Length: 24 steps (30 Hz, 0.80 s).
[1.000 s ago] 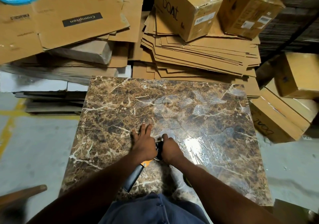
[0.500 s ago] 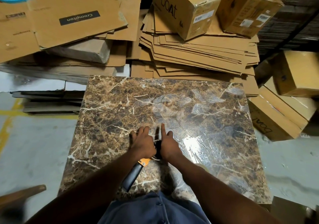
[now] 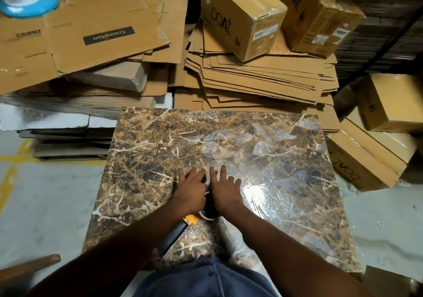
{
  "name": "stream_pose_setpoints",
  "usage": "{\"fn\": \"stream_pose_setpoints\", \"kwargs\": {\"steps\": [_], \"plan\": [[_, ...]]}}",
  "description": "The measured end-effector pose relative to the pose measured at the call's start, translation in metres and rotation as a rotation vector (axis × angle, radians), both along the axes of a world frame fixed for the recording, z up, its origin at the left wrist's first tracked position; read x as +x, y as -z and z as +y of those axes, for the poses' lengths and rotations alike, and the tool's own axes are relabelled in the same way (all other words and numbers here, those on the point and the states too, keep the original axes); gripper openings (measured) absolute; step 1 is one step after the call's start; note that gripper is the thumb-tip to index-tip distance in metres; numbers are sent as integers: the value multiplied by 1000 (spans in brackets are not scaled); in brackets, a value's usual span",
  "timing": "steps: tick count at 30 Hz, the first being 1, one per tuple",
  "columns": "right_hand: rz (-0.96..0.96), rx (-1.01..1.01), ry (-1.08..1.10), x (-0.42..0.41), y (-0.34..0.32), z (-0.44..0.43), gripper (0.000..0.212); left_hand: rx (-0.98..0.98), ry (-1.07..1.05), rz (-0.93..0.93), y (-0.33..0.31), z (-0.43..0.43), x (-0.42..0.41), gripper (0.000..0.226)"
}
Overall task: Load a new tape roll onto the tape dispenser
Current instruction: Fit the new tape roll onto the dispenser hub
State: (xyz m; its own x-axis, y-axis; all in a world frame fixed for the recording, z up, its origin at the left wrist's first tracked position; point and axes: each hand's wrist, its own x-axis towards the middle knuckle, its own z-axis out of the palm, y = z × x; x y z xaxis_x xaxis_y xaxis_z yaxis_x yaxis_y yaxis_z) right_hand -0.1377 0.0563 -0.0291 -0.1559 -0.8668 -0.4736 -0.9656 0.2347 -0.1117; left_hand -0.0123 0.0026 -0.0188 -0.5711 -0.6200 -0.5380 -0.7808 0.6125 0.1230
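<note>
A tape dispenser lies on the brown marble tabletop [image 3: 286, 159], near its front middle. Its dark handle [image 3: 172, 236] points toward me and an orange part [image 3: 190, 219] shows behind it. A tape roll [image 3: 208, 213], pale rim with a dark centre, sits between my hands. My left hand [image 3: 191, 190] covers the dispenser's head from the left, fingers stretched forward. My right hand [image 3: 225, 192] presses on the roll from the right, fingers spread. Most of the dispenser's head and the roll is hidden under both hands.
Flattened cardboard sheets [image 3: 251, 79] are stacked behind the table. Sealed cartons [image 3: 242, 17] rest on them, and more boxes [image 3: 370, 157] crowd the right side. A blue lid [image 3: 29, 5] lies far left. Grey floor [image 3: 45, 200] with yellow lines is on the left.
Both hands stay on the dispenser and roll. My right hand's fingers have spread out from a closed grip, then from a single raised finger. The view has tilted slightly.
</note>
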Motion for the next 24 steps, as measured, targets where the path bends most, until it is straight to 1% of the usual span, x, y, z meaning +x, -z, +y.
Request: {"fn": "stream_pose_setpoints", "kwargs": {"steps": [2, 5, 7, 10, 14, 17, 20, 24], "plan": [[-51, 3, 10, -3, -1, 0, 99, 26, -20, 3, 2, 0, 5, 50], [-250, -4, 48, -3, -9, 4, 89, 85, -166, -14, 2, 4, 4, 45], [-306, -24, 97, 0, -12, 7, 84, 71, -201, -29, 0, 7, 1, 39], [-345, -47, 221, 6, -13, 8, 84, 9, -176, -67, -2, 12, -3, 36], [-316, -54, 229, 8, -15, 8, 82, -38, -153, -92, 0, 16, -9, 36], [-281, -42, 212, 6, -14, 10, 91, -67, -137, -81, 1, 18, -10, 34], [-260, -23, 171, 3, -14, 10, 96, -73, -107, -46, -2, 16, -7, 39], [-125, -66, 70, -13, -11, 9, 87, -81, -41, 3, -18, 9, -4, 41]]}}
